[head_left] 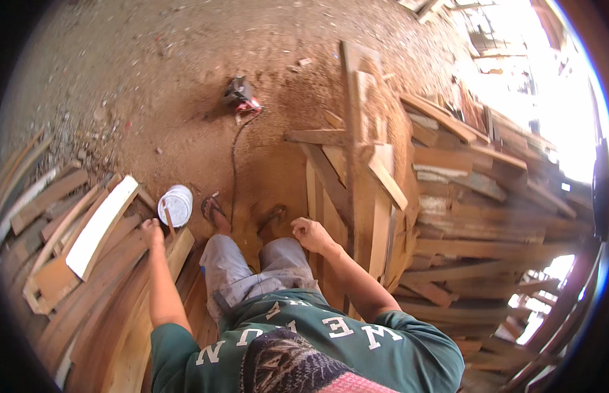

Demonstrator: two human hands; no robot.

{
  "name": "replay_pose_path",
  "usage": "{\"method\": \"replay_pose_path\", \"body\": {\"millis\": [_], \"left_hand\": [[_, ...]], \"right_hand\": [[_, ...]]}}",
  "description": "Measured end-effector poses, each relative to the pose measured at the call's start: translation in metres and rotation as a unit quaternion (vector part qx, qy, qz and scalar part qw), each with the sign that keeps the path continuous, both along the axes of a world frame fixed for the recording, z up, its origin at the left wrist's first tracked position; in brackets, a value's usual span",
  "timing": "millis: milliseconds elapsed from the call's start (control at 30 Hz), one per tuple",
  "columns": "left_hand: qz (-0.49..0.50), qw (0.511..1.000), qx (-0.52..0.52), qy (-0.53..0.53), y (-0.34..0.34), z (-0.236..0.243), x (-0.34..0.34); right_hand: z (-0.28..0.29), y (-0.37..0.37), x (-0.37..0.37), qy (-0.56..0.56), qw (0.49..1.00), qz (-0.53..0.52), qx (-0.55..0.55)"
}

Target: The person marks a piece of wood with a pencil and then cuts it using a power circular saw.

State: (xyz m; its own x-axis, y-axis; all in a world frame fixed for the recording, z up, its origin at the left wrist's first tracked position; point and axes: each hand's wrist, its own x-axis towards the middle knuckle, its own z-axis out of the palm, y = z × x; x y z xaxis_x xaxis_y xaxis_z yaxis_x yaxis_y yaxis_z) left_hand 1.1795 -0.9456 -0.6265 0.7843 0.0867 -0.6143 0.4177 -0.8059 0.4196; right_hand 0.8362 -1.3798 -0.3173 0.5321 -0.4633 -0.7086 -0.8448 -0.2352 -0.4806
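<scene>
Well, down by the left stack of timber (131, 259), the left hand (150, 229) hung with its fingers bent just beside a white bucket (177, 202); whether they gripped anything, you could not tell. A thin wooden stick (169, 220) slanted up at the bucket's near side, close to those fingers. Over on the right, the right hand (310, 234) was loosely curled above the right knee (278, 252), and its palm was hidden, so its hold could not be judged either.

And what a crowded spot! A rough wooden stand (350, 124) rose close beyond the right hand, blocking that side, with long boards heaped behind it (481, 229). A white-faced board (101, 226) topped the left stack. Farther out on the dirt sat a black-and-red device (240, 95), its dark cord (234, 157) trailing toward the feet (a snag for any sandal). As for writing, bold white capitals ran across the green shirt (285, 331), upside down to the viewer.
</scene>
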Motion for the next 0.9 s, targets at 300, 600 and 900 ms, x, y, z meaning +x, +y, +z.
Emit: {"method": "replay_pose_path", "body": {"millis": [300, 600, 900], "left_hand": [[-0.218, 0.939, -0.263, 0.046, -0.354, 0.14, -0.147], [-0.304, 0.905, -0.297, -0.006, -0.527, 0.196, -0.263], [-0.3, 0.898, -0.285, -0.149, -0.665, 0.22, -0.315]], "right_hand": [[0.054, -0.202, -0.14, -0.035, 0.892, -0.059, -0.447], [0.077, -0.257, -0.213, -0.045, 0.967, -0.057, -0.245], [0.044, -0.227, -0.449, 0.036, 0.933, -0.288, -0.214]]}}
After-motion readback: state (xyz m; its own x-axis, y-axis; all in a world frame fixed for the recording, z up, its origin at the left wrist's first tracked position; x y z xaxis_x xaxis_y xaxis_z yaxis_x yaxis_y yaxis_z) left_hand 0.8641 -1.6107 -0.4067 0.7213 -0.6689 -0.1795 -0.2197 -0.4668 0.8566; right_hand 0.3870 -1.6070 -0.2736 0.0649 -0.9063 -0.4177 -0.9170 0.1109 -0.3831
